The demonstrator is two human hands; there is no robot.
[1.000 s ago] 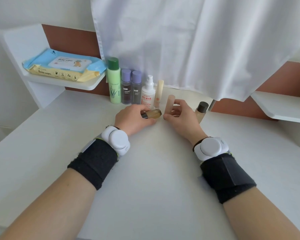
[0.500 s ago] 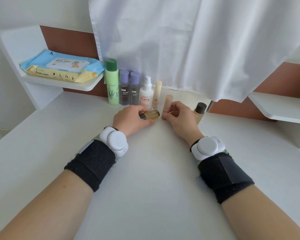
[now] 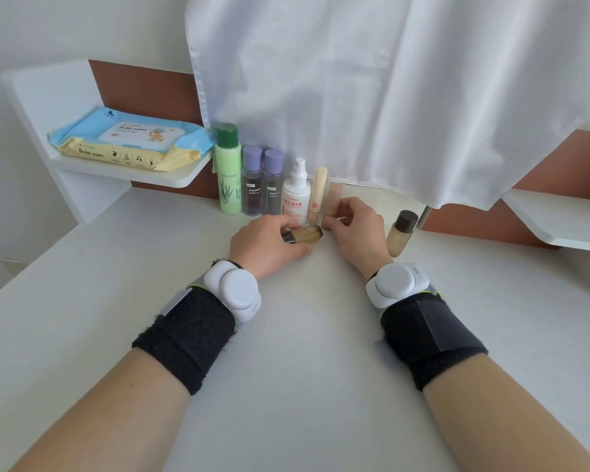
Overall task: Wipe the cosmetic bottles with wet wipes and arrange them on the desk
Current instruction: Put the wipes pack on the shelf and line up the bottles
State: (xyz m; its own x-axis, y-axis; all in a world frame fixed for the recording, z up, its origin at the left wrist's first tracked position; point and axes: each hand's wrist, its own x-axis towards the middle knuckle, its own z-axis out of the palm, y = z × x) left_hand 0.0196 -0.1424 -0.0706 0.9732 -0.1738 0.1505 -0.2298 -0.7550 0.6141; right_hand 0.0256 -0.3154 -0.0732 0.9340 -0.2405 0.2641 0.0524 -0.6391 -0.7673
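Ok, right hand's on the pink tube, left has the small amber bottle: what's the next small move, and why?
Probably release the pink tube: it looks upright beside the beige tube at the row's end, pinched by the right hand. That frees the spot beside it for the amber bottle, which the left hand holds lying sideways.
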